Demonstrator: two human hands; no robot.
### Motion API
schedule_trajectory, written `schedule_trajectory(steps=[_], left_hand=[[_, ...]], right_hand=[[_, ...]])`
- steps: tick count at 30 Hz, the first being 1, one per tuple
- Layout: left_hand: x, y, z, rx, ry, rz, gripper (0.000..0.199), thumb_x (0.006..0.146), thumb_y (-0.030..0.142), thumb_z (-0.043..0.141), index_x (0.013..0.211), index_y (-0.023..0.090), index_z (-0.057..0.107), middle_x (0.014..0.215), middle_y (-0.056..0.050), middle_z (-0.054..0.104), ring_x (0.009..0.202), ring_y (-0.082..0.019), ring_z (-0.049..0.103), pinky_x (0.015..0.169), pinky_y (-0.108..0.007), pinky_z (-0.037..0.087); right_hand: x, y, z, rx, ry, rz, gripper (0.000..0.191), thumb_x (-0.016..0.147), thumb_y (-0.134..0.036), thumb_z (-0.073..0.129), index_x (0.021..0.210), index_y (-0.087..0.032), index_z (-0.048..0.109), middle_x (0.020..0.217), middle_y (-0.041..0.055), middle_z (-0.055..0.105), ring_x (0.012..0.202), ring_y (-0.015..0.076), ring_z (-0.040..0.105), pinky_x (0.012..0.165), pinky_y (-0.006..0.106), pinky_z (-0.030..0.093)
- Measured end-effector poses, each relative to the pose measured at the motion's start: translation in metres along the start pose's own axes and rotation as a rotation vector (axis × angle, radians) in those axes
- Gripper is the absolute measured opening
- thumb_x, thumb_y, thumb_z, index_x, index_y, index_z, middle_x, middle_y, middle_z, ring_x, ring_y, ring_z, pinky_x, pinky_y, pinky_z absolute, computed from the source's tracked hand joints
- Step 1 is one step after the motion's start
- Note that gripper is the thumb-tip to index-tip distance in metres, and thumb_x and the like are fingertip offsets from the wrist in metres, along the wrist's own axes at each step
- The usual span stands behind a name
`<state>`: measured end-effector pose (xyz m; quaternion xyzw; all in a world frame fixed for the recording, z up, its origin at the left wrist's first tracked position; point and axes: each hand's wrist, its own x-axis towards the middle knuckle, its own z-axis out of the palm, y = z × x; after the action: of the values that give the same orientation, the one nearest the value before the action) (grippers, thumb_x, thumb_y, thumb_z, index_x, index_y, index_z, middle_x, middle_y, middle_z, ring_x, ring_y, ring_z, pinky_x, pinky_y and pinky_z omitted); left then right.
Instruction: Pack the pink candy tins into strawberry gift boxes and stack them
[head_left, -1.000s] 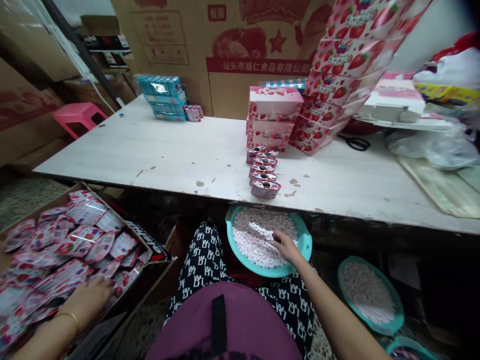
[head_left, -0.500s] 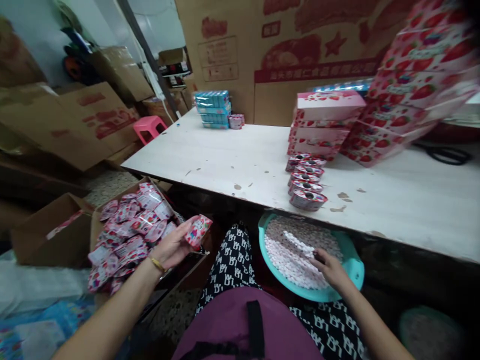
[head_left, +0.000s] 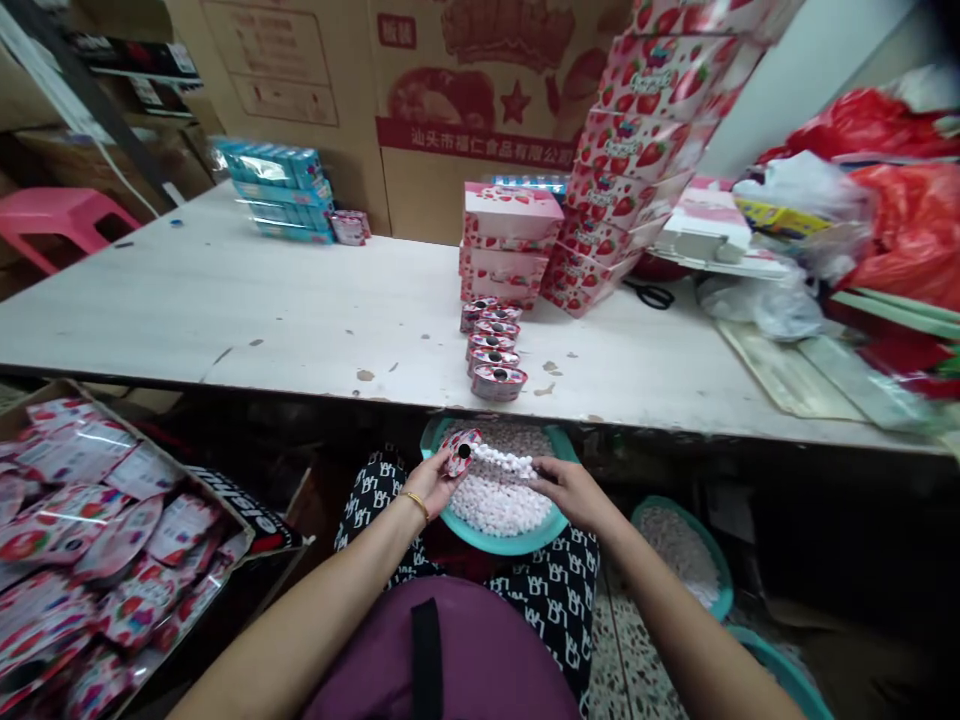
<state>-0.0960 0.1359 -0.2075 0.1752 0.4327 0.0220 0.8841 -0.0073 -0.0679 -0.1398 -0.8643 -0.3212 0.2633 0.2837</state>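
Observation:
My left hand [head_left: 429,488] holds a small strawberry-print candy box [head_left: 459,452], its dark round hole turned toward the right. Pinched in my right hand [head_left: 566,487] is a narrow scoop [head_left: 504,462] heaped with white candies; the candies hide most of its shape. The scoop's far end is close to the box's hole; I cannot tell whether they touch. Below both hands, a turquoise basin [head_left: 491,545] full of small white candies [head_left: 499,510] stands between my knees, under the table's front edge.
Similar candy boxes [head_left: 499,382] form a row on the white table [head_left: 300,330], before stacked strawberry cartons [head_left: 510,270]. Blue wrapped packs [head_left: 281,195] stand back left, scissors [head_left: 651,295] at right. An open carton of strawberry packets [head_left: 97,530] is at left, another basin [head_left: 682,550] at lower right.
My left hand has brought the candy box from beside the open carton over to the basin. The loaded scoop now meets it there, near the hole. The view has turned right.

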Motion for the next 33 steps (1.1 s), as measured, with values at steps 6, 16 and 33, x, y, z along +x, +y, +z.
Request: schedule_trajectory(steps=[6,16,33], left_hand=[[0.007,-0.026,0.003,-0.019,0.020,0.015,0.007,0.079,0.007,0.052,0.077,0.012,0.057,0.062,-0.003,0.062,0.054,-0.011,0.060,0.053,-0.024,0.052],[0.014,-0.019,-0.002,-0.033,0.036,0.054,0.011,0.078,0.004,0.050,0.079,0.009,0.059,0.070,-0.007,0.065,0.060,-0.015,0.062,0.057,-0.028,0.053],[-0.008,0.022,-0.031,0.019,0.081,0.164,0.016,0.081,0.007,0.046,0.080,0.009,0.062,0.072,-0.008,0.067,0.060,-0.013,0.062,0.059,-0.025,0.054]], right_hand=[[0.014,-0.042,-0.005,-0.502,-0.114,0.143,0.026,0.080,-0.033,0.046,0.096,-0.022,0.064,0.096,0.0083,0.066,0.093,0.0224,0.059,0.077,0.029,0.041],[0.016,-0.055,-0.018,-0.802,-0.103,0.099,0.021,0.082,-0.023,0.041,0.095,-0.019,0.057,0.093,0.0099,0.064,0.083,0.0225,0.061,0.067,0.031,0.044],[0.054,0.063,0.105,-0.114,-0.058,0.237,0.032,0.076,-0.017,0.046,0.107,-0.020,0.053,0.101,0.0025,0.062,0.092,0.0141,0.056,0.076,0.023,0.041]])
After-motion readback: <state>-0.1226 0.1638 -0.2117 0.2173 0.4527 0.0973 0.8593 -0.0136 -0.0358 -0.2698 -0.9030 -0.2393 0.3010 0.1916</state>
